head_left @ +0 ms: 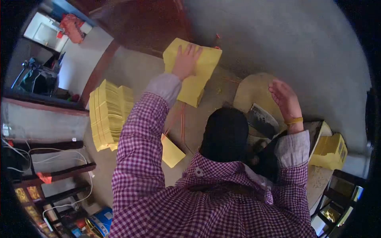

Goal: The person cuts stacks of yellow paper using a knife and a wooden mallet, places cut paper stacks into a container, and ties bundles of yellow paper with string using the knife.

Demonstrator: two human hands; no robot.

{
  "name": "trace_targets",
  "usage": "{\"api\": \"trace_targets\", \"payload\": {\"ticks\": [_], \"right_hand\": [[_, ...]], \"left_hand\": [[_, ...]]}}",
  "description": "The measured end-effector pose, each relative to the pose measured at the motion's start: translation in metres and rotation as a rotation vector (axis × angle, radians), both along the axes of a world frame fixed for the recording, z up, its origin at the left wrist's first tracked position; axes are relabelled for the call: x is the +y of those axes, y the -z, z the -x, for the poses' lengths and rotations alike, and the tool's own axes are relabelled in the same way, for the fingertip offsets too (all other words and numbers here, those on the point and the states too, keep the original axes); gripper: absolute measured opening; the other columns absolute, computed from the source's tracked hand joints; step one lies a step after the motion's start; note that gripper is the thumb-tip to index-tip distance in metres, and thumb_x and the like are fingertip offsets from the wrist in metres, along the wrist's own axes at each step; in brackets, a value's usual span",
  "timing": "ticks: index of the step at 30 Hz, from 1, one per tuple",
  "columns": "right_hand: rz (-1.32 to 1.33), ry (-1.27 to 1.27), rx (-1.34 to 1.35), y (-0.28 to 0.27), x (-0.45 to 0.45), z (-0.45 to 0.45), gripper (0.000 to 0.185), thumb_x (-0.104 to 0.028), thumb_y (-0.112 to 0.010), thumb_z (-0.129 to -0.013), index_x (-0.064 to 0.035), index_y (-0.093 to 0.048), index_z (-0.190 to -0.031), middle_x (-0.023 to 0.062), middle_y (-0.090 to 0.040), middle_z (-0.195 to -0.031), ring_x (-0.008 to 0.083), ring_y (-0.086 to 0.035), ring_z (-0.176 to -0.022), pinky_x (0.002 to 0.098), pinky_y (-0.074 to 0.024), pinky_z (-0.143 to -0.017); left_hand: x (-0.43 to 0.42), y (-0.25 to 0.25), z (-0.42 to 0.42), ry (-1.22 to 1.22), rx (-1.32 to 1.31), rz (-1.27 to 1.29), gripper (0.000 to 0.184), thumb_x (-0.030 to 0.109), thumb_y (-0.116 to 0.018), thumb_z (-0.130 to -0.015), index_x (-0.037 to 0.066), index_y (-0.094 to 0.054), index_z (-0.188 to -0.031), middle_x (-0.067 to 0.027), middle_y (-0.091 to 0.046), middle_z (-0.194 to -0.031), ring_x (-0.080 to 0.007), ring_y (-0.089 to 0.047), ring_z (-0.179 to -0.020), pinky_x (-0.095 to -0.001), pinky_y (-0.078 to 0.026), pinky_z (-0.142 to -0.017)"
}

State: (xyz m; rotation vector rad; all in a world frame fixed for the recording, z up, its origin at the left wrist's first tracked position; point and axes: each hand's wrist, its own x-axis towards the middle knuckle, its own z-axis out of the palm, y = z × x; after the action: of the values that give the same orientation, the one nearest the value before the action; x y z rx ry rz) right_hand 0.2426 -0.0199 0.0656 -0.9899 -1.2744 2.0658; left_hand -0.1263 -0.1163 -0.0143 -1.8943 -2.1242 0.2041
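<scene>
My left hand (186,61) lies with spread fingers on a stack of yellow paper (194,85), pressing its upper part. Out to the right, my right hand (284,99) is raised with its fingers curled together, and I see nothing in them. A yellow band circles that wrist. Below and left of the right hand, a broad dark blade, like a cleaver (262,121), rests on a round wooden board (254,93); the hand is apart from it. Its handle is not visible. Red string (183,123) runs on the floor below the yellow stack.
Tied bundles of yellow paper (107,115) stand to the left. A loose yellow sheet (172,151) lies near my left forearm. At the right sits another yellow paper pack (329,152). Dark wooden racks (59,174) with white cables fill the lower left. A grey wall (293,35) rises behind.
</scene>
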Motion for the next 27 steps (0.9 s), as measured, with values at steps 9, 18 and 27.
{"api": "trace_targets", "payload": {"ticks": [9, 18, 27], "right_hand": [[-0.046, -0.022, 0.005, -0.01, -0.005, -0.011, 0.024, -0.018, -0.05, -0.089, -0.0038, -0.054, -0.108, 0.0054, -0.06, -0.099, 0.0132, -0.056, -0.093, 0.023, -0.0421, -0.079], [-0.046, 0.004, 0.021, -0.011, -0.003, -0.014, 0.024, -0.018, -0.05, -0.089, -0.0046, -0.054, -0.108, 0.0046, -0.06, -0.099, 0.0128, -0.056, -0.092, 0.0234, -0.042, -0.079], [-0.051, -0.067, 0.034, 0.004, 0.0, -0.009, 0.024, -0.019, -0.051, -0.089, -0.0047, -0.055, -0.107, 0.0046, -0.06, -0.098, 0.0125, -0.056, -0.09, 0.0231, -0.0422, -0.078]], "left_hand": [[-0.005, -0.016, 0.017, 0.057, -0.066, 0.102, 0.1, 0.034, -0.078, -0.056, 0.01, -0.023, -0.136, -0.0171, -0.03, -0.136, -0.0297, -0.028, -0.127, -0.051, -0.026, -0.1], [-0.009, -0.01, 0.035, 0.195, -0.209, 0.057, 0.082, 0.031, -0.073, -0.061, 0.001, -0.032, -0.126, -0.0201, -0.033, -0.133, -0.0308, -0.029, -0.126, -0.0484, -0.027, -0.101], [-0.016, -0.008, 0.018, 0.159, -0.046, -0.019, 0.09, 0.035, -0.072, -0.065, 0.009, -0.022, -0.135, -0.0176, -0.029, -0.135, -0.0356, -0.027, -0.126, -0.0512, -0.022, -0.103]]}}
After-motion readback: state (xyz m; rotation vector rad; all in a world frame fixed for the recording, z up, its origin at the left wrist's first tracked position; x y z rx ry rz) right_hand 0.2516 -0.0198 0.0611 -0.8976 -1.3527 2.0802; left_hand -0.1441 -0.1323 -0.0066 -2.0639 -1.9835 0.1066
